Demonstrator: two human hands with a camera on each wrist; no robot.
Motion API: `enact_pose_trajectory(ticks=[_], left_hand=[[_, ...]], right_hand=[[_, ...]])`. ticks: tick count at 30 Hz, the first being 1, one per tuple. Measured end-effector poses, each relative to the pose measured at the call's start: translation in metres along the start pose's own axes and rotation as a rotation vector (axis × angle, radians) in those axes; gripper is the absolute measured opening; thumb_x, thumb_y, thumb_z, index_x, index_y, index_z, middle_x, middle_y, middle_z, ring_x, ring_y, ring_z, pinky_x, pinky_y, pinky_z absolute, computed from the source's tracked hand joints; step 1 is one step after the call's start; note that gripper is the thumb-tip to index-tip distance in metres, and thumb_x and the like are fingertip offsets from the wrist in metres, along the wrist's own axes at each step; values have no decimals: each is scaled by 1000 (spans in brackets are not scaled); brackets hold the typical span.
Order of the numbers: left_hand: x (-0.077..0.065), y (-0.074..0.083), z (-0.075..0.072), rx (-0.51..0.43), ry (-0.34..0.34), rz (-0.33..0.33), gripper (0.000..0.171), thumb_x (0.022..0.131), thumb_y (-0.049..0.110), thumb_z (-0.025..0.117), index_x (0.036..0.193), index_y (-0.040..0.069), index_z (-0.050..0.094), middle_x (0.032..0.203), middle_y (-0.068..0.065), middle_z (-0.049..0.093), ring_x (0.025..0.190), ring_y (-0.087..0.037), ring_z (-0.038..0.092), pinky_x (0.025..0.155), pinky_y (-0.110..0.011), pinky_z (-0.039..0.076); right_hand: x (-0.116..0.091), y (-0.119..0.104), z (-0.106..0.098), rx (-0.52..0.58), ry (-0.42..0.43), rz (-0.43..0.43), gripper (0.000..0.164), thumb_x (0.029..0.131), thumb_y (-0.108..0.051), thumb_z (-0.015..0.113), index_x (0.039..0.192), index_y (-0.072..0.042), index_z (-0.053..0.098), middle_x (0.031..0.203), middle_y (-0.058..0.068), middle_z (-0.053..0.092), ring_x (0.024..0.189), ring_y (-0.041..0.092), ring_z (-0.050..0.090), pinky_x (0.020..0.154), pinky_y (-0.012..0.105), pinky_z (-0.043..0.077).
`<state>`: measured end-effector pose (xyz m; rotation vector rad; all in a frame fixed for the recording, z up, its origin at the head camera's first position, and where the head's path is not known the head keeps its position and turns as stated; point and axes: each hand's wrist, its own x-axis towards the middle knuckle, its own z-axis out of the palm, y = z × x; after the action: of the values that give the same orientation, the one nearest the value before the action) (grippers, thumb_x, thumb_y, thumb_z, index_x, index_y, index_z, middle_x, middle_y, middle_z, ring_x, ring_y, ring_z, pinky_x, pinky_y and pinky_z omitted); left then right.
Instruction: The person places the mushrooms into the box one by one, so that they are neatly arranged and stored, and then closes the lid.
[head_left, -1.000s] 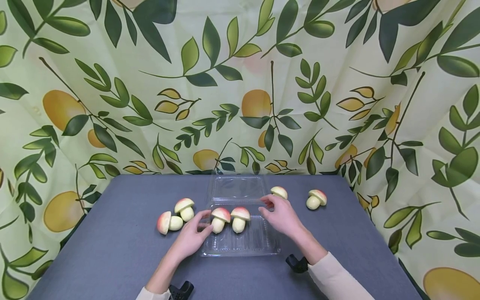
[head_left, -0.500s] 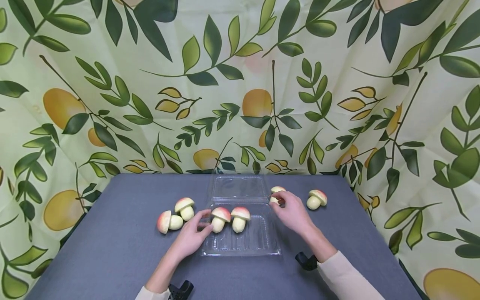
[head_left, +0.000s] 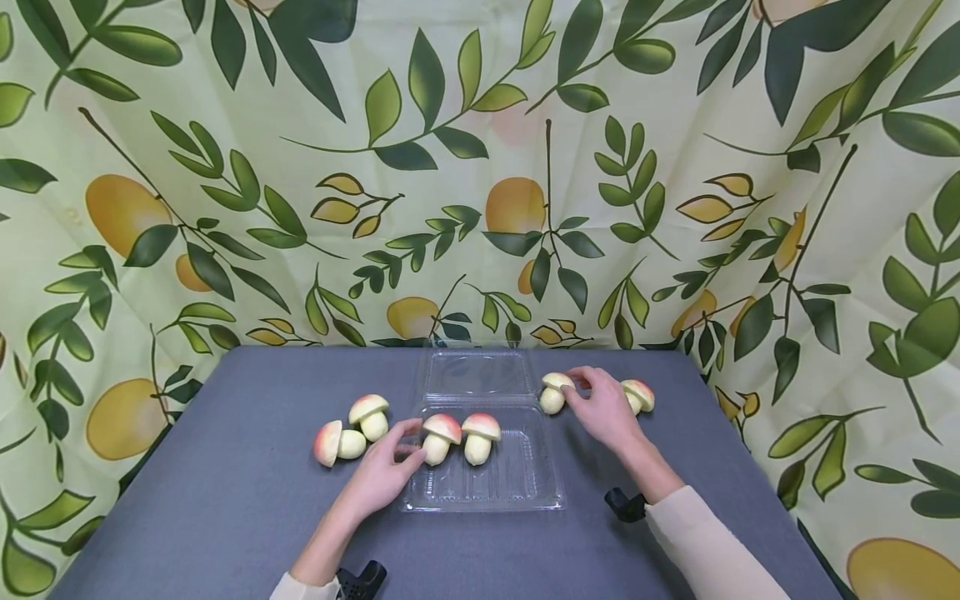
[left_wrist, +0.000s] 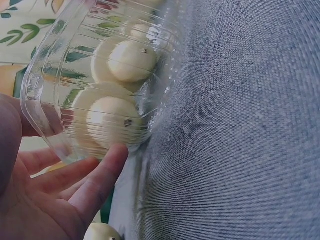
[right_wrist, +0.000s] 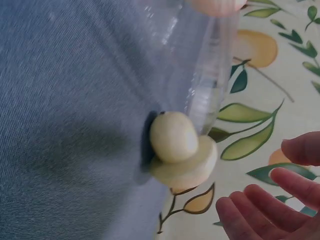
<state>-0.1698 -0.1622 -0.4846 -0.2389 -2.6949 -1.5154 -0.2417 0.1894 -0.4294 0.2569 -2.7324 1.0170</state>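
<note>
On the grey-blue table [head_left: 255,517] sits a clear plastic container [head_left: 483,506], its lid [head_left: 476,375] lying open behind it. Both forearms slant in from the container's near side, one from each flank. The left hand [head_left: 382,471] is loosely spread, holding nothing; its fingers rest against the container's left wall, a contact the left wrist view makes plainer. The right hand [head_left: 606,415] hovers beyond the container's right side, thumb and fingers well parted, gripping nothing. From above it seems to meet the close mushroom [head_left: 552,402] there (the right wrist view shows a gap). Two mushrooms [head_left: 438,435] lie inside the container, a pair [head_left: 368,417] left of it, and an outer mushroom [head_left: 640,395] farther right, partly behind that hand. Dark specks [left_wrist: 128,122] on stem ends appear only at wrist level.
</note>
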Motion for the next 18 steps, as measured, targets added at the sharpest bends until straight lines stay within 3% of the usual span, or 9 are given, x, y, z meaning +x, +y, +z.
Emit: enact_pose_trajectory(ticks=[9,18], left_hand=[[1,1,0,1,4,-1,45,97,11,69,140,7,57,140,-11,60,108,-23,69,91,-42,53],[-1,2,-1,-4,3,24,44,97,12,69,139,4,57,139,-15,60,108,-26,69,90,-43,54]], right_hand=[[10,17,8,40,13,-15,42,99,-26,66,128,4,63,123,27,62,112,43,59,94,54,48],[20,31,19,30,-25,28,47,100,-30,65,132,4,61,131,25,59,118,40,55,98,55,45]])
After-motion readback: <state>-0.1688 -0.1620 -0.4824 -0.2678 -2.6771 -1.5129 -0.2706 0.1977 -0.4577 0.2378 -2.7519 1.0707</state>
